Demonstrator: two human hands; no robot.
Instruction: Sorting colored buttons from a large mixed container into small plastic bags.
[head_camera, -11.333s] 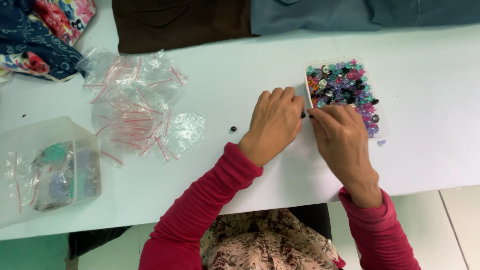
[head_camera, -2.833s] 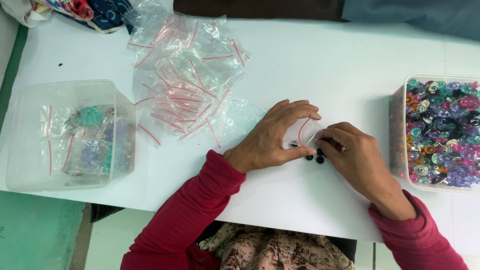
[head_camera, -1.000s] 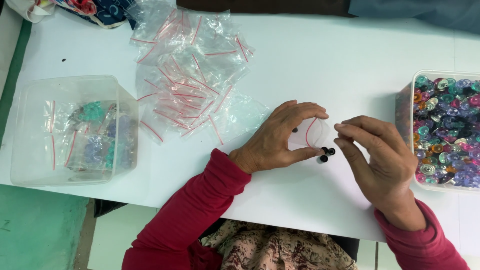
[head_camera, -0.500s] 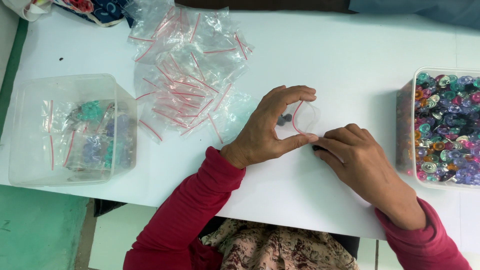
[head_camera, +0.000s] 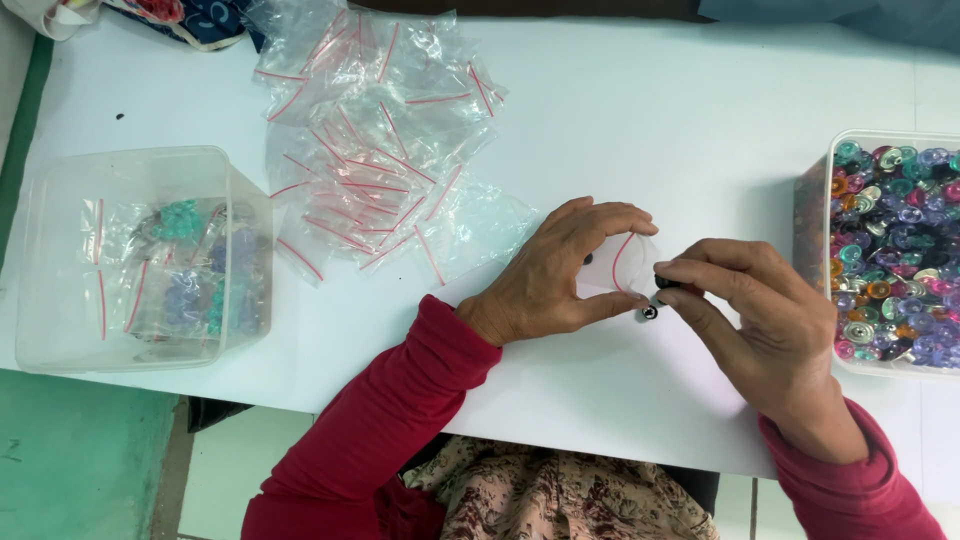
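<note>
Small black bead at the bag's mouth

My left hand (head_camera: 560, 275) pinches a small clear zip bag (head_camera: 628, 268) open; my right hand (head_camera: 765, 330) pinches a black bead (head_camera: 664, 283) just beside its red-edged mouth, another bead (head_camera: 647, 315) lying below on the white table (head_camera: 650, 120).

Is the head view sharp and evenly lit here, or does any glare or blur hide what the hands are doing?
Head view: even, soft light, faint shadows under the left hand and right hand; focus sharp, no motion blur; light sheen on the pile of clear bags; the small bag is nearly invisible against the white table; top corners cropped.
</note>
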